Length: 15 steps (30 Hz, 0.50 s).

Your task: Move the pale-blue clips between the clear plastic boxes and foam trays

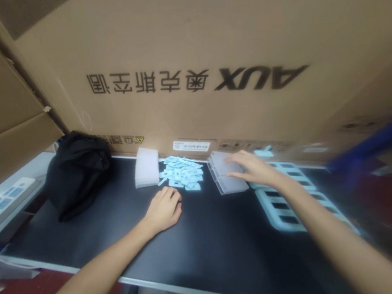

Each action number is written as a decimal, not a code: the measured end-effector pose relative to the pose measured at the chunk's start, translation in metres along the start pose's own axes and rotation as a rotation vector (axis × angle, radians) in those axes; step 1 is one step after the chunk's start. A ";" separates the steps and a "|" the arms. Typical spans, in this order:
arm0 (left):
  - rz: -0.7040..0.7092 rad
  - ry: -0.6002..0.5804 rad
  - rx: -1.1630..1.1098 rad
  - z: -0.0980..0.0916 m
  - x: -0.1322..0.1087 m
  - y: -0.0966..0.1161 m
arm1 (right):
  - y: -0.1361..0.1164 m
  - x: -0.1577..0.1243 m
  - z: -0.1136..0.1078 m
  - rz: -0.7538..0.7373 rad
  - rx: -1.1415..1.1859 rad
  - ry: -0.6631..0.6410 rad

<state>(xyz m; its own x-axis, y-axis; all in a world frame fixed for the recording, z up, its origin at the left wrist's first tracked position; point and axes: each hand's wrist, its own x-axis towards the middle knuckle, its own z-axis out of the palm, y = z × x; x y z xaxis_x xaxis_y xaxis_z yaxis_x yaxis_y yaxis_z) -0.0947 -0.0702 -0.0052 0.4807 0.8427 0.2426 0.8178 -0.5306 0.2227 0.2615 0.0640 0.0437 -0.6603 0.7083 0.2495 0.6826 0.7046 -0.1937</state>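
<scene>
On the dark tabletop, my left hand (164, 208) rests with its fingers curled, just in front of a pile of light-blue flat plastic pieces (184, 172); whether anything is under the fingers is hidden. My right hand (251, 166) reaches over a stack of translucent plastic cases (230, 183), its thumb and fingers apart at the right side of the stack. Another whitish translucent stack (147, 167) stands left of the blue pile. Light-blue slotted frames (284, 212) lie to the right, partly behind my right forearm.
A large cardboard sheet (176, 36) with printing stands behind the table (206, 240). Black cloth (78, 172) lies at the back left, near a white power strip (7, 204). A blurred blue bar (375, 140) crosses at the right. A small light-blue piece (263, 152) sits beyond my right hand.
</scene>
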 end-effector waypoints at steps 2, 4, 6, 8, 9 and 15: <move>-0.001 -0.001 0.002 0.000 0.000 0.000 | 0.001 0.000 0.003 -0.025 0.018 0.021; 0.000 -0.001 0.003 0.000 0.000 0.000 | 0.001 -0.003 0.004 -0.032 0.018 0.062; 0.000 -0.001 0.003 0.000 0.000 0.000 | 0.002 -0.008 0.004 -0.017 0.002 0.127; -0.002 -0.001 0.002 0.000 0.000 0.000 | 0.006 -0.016 0.005 0.055 -0.028 0.274; -0.002 0.000 0.002 0.001 0.000 0.000 | 0.010 -0.021 0.006 0.123 -0.047 0.387; 0.000 0.005 0.005 0.002 -0.001 -0.001 | 0.058 -0.052 0.036 0.677 -0.058 0.898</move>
<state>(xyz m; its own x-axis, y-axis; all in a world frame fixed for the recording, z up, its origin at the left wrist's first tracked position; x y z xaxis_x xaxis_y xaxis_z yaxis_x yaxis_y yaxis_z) -0.0951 -0.0704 -0.0073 0.4791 0.8421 0.2477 0.8193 -0.5303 0.2180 0.3244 0.0699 -0.0145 0.3006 0.6404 0.7068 0.8440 0.1666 -0.5099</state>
